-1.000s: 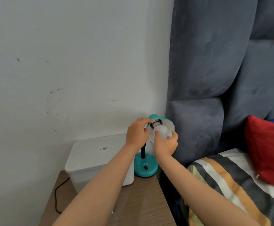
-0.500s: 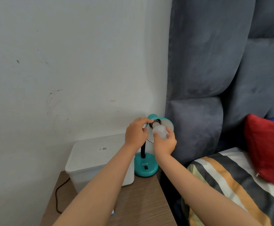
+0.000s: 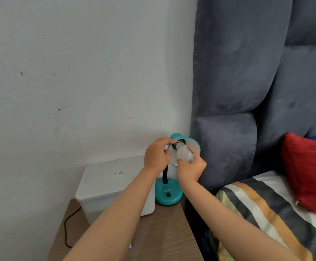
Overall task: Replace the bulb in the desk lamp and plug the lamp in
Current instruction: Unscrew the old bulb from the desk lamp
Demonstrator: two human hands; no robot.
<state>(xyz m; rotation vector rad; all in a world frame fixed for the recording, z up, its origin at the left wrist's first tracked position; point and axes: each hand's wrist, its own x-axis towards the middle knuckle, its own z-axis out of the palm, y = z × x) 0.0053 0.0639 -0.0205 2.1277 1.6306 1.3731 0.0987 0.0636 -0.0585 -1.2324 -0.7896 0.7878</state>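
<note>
A teal desk lamp (image 3: 168,193) stands at the back right of a wooden bedside table (image 3: 162,232), its shade (image 3: 194,143) tilted towards me. A white bulb (image 3: 183,152) sits with its base at the socket inside the shade. My right hand (image 3: 192,166) grips the round end of the bulb from below with fingers and thumb. My left hand (image 3: 157,155) holds the left rim of the shade, fingertips reaching the socket. The lamp's black neck is partly hidden behind my hands.
A white lidded plastic box (image 3: 113,183) stands left of the lamp against the wall. A black cord (image 3: 66,230) runs down the table's left side. A grey padded headboard (image 3: 247,91), a striped bed cover (image 3: 266,204) and a red cushion (image 3: 307,174) lie to the right.
My right hand has turned round the bulb, its fingers shifting from the top and side to underneath. My left hand stays on the shade.
</note>
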